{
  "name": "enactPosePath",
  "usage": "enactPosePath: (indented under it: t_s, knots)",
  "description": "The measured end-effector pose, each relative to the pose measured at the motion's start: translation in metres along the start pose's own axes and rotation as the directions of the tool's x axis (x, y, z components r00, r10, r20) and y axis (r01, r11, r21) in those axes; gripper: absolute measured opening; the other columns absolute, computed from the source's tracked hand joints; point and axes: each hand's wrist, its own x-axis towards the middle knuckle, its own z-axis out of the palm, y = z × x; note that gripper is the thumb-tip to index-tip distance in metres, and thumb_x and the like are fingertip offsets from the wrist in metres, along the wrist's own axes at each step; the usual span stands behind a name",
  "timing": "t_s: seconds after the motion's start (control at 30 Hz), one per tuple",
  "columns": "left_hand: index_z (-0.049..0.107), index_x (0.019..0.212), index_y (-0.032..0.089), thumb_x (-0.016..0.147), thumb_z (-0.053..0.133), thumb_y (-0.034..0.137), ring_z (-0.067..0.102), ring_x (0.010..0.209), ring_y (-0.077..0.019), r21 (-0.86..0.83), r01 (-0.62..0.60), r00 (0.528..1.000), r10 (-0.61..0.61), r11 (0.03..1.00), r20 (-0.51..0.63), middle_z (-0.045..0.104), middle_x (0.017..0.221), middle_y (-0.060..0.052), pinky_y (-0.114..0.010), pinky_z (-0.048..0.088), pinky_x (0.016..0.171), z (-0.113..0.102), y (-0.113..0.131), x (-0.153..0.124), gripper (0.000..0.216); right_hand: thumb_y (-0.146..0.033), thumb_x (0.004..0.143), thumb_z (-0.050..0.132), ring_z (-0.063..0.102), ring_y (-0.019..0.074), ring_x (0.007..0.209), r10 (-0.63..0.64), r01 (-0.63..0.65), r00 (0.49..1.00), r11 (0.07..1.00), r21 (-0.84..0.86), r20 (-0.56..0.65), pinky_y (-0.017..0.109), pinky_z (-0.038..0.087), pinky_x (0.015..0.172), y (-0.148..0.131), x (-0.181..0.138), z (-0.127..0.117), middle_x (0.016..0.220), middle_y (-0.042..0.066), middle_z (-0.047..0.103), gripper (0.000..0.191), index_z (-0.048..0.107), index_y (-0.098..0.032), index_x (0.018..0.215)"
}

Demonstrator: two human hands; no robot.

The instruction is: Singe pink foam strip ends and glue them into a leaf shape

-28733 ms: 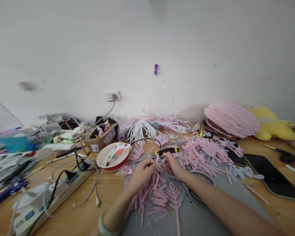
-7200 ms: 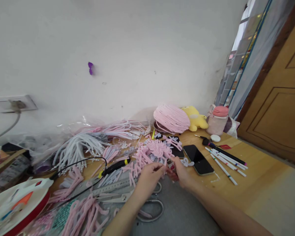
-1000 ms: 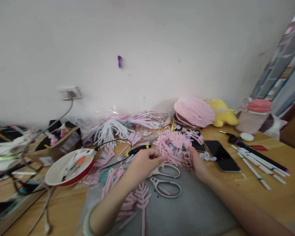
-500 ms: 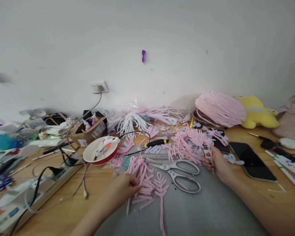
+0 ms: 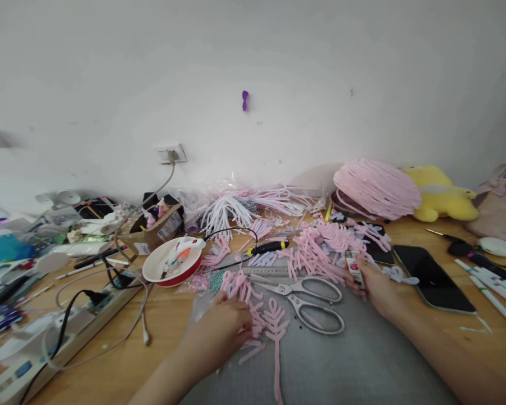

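Observation:
My left hand (image 5: 221, 332) reaches into a heap of short pink fuzzy strips (image 5: 247, 298) on the grey mat (image 5: 341, 365); its fingers curl over the strips, and what they grip is hidden. A finished pink leaf-shaped piece (image 5: 275, 320) lies just right of it. My right hand (image 5: 373, 281) is closed round a small white tube with a red mark (image 5: 355, 269), at the edge of a bigger pile of pink strips (image 5: 320, 250). Grey-handled scissors (image 5: 310, 301) lie between my hands, with a ruler (image 5: 265, 271) behind them.
A red-rimmed bowl holding a glue gun (image 5: 172, 263), a power strip with cables (image 5: 67, 332), a black phone (image 5: 432, 270), pens (image 5: 489, 287), a coiled pink bundle (image 5: 377, 188), a yellow plush toy (image 5: 441, 194) and white strips in plastic (image 5: 231, 211) crowd the wooden table. A white wall stands behind.
My left hand left the far pink pile, swung back to the near left heap and settled on it. My right hand kept the tube and hardly moved. The view swung left.

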Motion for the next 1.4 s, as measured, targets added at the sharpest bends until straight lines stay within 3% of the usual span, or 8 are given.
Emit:
enactPosePath:
  t_s: [0.2, 0.33, 0.43, 0.6, 0.73, 0.97, 1.2, 1.4]
  knots:
    - [0.062, 0.071, 0.02, 0.082, 0.049, 0.02, 0.056, 0.077, -0.0173, 0.145, -0.113, 0.993, 0.109, 0.983, 0.038, 0.065, 0.078, 0.0, -0.032, 0.028, 0.074, -0.001, -0.004, 0.004, 0.017, -0.06, 0.061, 0.056, 0.043, 0.0096, 0.043, -0.107, 0.103, 0.994, 0.982, -0.155, -0.016, 0.02, 0.03, 0.035, 0.007, 0.004, 0.0, 0.056, 0.0, 0.052, 0.046, 0.057, -0.016, 0.077]
    - [0.063, 0.068, 0.02, 0.081, 0.053, 0.024, 0.056, 0.074, -0.0167, 0.168, -0.13, 0.992, 0.126, 0.977, 0.034, 0.066, 0.076, 0.0, -0.031, 0.028, 0.072, -0.006, -0.009, 0.007, 0.017, -0.053, 0.067, 0.057, 0.05, 0.0132, 0.049, -0.194, 0.197, 0.98, 0.929, -0.314, 0.039, 0.026, 0.041, 0.046, 0.017, 0.009, -0.002, 0.061, 0.001, 0.057, 0.04, 0.06, -0.018, 0.086]
    - [0.064, 0.069, 0.021, 0.08, 0.055, 0.031, 0.057, 0.077, -0.0176, 0.135, -0.116, 0.991, 0.124, 0.984, -0.051, 0.066, 0.077, -0.001, -0.031, 0.03, 0.075, -0.014, -0.002, 0.013, 0.018, -0.051, 0.072, 0.054, 0.056, 0.0168, 0.056, -0.216, 0.231, 0.973, 0.917, -0.325, 0.083, 0.031, 0.046, 0.056, 0.019, 0.009, -0.002, 0.07, 0.004, 0.062, 0.041, 0.06, -0.019, 0.096]
    - [0.066, 0.079, 0.027, 0.081, 0.051, 0.037, 0.058, 0.084, -0.0179, -0.182, -0.092, 0.98, 0.057, 0.979, -0.189, 0.068, 0.086, 0.001, -0.031, 0.031, 0.079, -0.015, 0.038, 0.04, 0.018, -0.053, 0.079, 0.043, 0.059, 0.0216, 0.08, -0.258, 0.264, 0.964, 0.908, -0.325, 0.06, 0.037, 0.043, 0.078, 0.001, -0.012, 0.013, 0.087, 0.006, 0.066, 0.042, 0.062, -0.02, 0.098]
    - [0.064, 0.085, 0.023, 0.077, 0.055, 0.035, 0.058, 0.082, -0.019, -0.379, -0.108, 0.965, 0.006, 0.919, -0.261, 0.067, 0.088, -0.001, -0.03, 0.034, 0.077, 0.0, 0.063, 0.068, 0.017, -0.05, 0.084, 0.038, 0.056, 0.0202, 0.094, -0.225, 0.269, 0.956, 0.928, -0.257, 0.185, 0.036, 0.038, 0.088, -0.015, -0.037, 0.035, 0.096, 0.005, 0.065, 0.042, 0.061, -0.021, 0.103]
    - [0.061, 0.068, 0.017, 0.078, 0.045, 0.032, 0.055, 0.069, -0.0167, -0.635, -0.187, 0.967, 0.028, 0.75, -0.252, 0.063, 0.072, -0.003, -0.023, 0.04, 0.064, 0.021, 0.062, 0.086, 0.024, -0.048, 0.081, 0.046, 0.056, 0.0187, 0.091, -0.255, 0.302, 0.915, 0.947, -0.11, 0.314, 0.032, 0.04, 0.085, -0.01, -0.044, 0.057, 0.093, 0.004, 0.065, 0.039, 0.064, -0.018, 0.1]
    - [0.052, 0.058, 0.017, 0.072, 0.044, 0.037, 0.048, 0.062, -0.0159, -0.728, -0.085, 0.987, -0.04, 0.681, -0.153, 0.052, 0.059, 0.0, -0.024, 0.036, 0.059, 0.026, 0.063, 0.083, 0.026, -0.051, 0.078, 0.049, 0.058, 0.0189, 0.078, -0.174, 0.196, 0.958, 0.977, -0.078, 0.226, 0.031, 0.042, 0.076, 0.0, -0.034, 0.056, 0.077, 0.003, 0.065, 0.04, 0.069, -0.017, 0.084]
    - [0.05, 0.061, 0.017, 0.073, 0.044, 0.042, 0.046, 0.062, -0.0155, -0.767, -0.103, 0.979, -0.07, 0.634, -0.19, 0.05, 0.062, 0.0, -0.024, 0.036, 0.06, 0.029, 0.062, 0.081, 0.028, -0.056, 0.077, 0.047, 0.055, 0.0169, 0.073, -0.219, 0.264, 0.945, 0.949, -0.171, 0.245, 0.028, 0.042, 0.07, -0.001, -0.032, 0.056, 0.071, 0.002, 0.062, 0.045, 0.068, -0.016, 0.076]
